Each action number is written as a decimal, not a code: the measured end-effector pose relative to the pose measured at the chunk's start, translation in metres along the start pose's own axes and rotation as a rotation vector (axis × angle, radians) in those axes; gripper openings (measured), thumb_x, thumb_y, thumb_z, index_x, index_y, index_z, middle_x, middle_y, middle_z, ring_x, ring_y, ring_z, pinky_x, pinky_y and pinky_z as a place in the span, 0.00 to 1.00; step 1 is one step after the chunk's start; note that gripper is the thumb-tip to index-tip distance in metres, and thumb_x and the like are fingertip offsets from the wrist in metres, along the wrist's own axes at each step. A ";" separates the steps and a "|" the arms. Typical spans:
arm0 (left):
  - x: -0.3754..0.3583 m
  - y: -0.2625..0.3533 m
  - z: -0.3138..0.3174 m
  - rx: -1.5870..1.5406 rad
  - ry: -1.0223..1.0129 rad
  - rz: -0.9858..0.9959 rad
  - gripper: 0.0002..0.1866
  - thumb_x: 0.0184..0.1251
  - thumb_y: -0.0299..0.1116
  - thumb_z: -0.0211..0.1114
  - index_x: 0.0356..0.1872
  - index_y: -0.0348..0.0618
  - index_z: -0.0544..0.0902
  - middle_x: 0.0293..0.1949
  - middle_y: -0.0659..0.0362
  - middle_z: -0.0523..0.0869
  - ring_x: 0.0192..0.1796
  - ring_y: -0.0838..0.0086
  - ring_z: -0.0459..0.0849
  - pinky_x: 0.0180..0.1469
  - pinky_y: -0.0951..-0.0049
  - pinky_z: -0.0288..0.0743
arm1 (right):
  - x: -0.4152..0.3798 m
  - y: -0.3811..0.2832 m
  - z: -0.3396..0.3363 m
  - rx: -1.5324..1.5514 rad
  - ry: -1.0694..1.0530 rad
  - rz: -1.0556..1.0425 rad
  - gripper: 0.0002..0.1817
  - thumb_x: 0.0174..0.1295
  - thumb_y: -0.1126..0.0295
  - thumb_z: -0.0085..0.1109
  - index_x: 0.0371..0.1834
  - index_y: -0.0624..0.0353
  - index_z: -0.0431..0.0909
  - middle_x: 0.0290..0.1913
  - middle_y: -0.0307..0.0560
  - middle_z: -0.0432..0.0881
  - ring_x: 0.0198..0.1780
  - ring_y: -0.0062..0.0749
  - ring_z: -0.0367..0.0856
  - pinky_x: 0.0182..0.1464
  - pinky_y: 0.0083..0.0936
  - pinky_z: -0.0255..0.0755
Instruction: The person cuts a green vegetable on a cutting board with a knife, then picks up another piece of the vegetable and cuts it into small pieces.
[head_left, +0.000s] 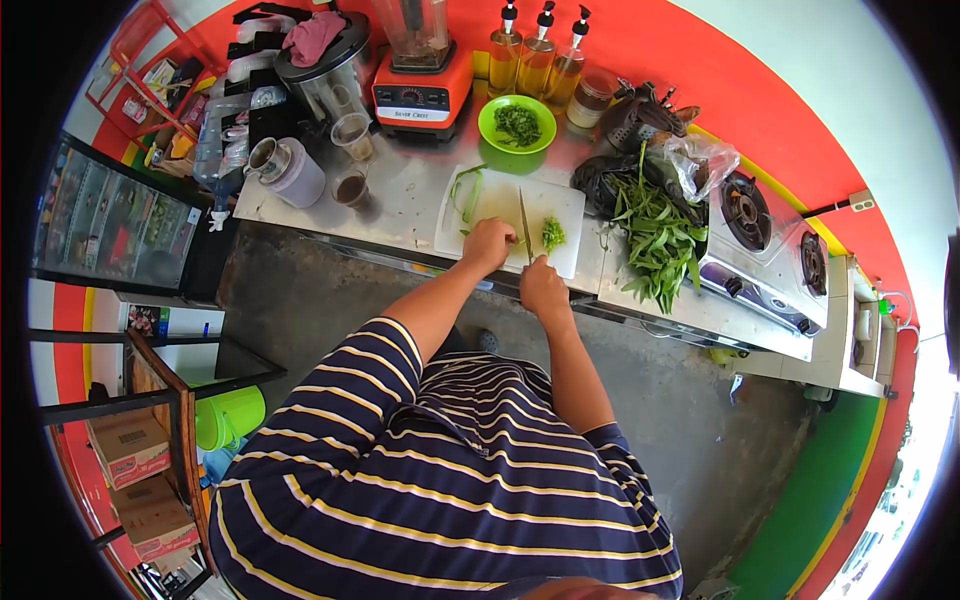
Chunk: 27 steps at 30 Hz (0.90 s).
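Observation:
On a white cutting board (565, 200) at the counter's front edge, my right hand (545, 287) is closed around the handle of a knife (525, 222). The blade points away from me. Just left of it, my left hand (490, 243) is curled closed on green stalks, mostly hidden under its fingers. Long green stalks (468, 192) lie on the board's left side. To the right of the blade sits a small pile of chopped greens (553, 234). Beyond the board, a lime-green bowl (487, 122) holds more chopped greens (517, 125).
A red blender (424, 92) and three pump bottles (537, 55) stand along the wall. Leafy greens (655, 235) hang over the counter edge on the right, beside a gas stove (770, 265). Cups (352, 188) and a white canister (298, 178) stand left.

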<state>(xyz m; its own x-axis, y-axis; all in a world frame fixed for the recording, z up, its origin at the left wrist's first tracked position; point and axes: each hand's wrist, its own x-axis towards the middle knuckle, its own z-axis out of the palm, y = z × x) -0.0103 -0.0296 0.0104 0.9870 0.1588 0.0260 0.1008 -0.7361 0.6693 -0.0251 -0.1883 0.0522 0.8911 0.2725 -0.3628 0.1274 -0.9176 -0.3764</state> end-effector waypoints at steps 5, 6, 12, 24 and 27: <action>0.001 0.000 -0.001 0.038 0.025 0.037 0.05 0.57 0.26 0.70 0.34 0.47 0.90 0.39 0.51 0.86 0.46 0.53 0.85 0.48 0.55 0.80 | 0.002 0.003 0.015 0.063 0.007 0.036 0.20 0.76 0.58 0.49 0.53 0.69 0.67 0.47 0.75 0.84 0.51 0.69 0.84 0.56 0.55 0.77; 0.001 0.000 -0.003 0.070 0.023 0.031 0.06 0.56 0.27 0.71 0.35 0.48 0.90 0.40 0.52 0.86 0.47 0.53 0.85 0.49 0.55 0.80 | 0.007 0.005 0.011 0.055 -0.013 0.011 0.20 0.76 0.59 0.49 0.53 0.69 0.67 0.47 0.76 0.84 0.51 0.69 0.84 0.56 0.56 0.77; -0.001 0.000 -0.010 0.123 0.059 -0.040 0.11 0.53 0.31 0.77 0.39 0.50 0.87 0.42 0.55 0.84 0.53 0.53 0.81 0.55 0.54 0.77 | 0.002 0.000 0.011 0.078 -0.049 -0.005 0.21 0.75 0.59 0.50 0.53 0.70 0.66 0.47 0.77 0.83 0.52 0.70 0.84 0.56 0.57 0.77; -0.008 0.002 -0.004 0.171 0.089 0.003 0.05 0.57 0.31 0.72 0.35 0.50 0.89 0.40 0.56 0.86 0.49 0.54 0.82 0.52 0.53 0.76 | -0.006 -0.005 0.015 0.097 -0.068 0.042 0.22 0.75 0.58 0.49 0.55 0.70 0.68 0.50 0.74 0.84 0.54 0.66 0.85 0.58 0.53 0.77; -0.013 0.000 -0.002 0.203 0.113 0.134 0.07 0.58 0.28 0.68 0.36 0.47 0.90 0.39 0.56 0.86 0.49 0.56 0.82 0.52 0.54 0.75 | -0.003 0.002 0.022 0.126 0.007 -0.015 0.22 0.75 0.58 0.49 0.51 0.73 0.67 0.44 0.79 0.83 0.48 0.74 0.84 0.54 0.58 0.77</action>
<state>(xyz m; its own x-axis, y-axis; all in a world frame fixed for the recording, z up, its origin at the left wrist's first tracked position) -0.0234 -0.0304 0.0122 0.9741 0.1151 0.1946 0.0046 -0.8707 0.4918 -0.0369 -0.1848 0.0336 0.8926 0.2834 -0.3506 0.0853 -0.8698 -0.4860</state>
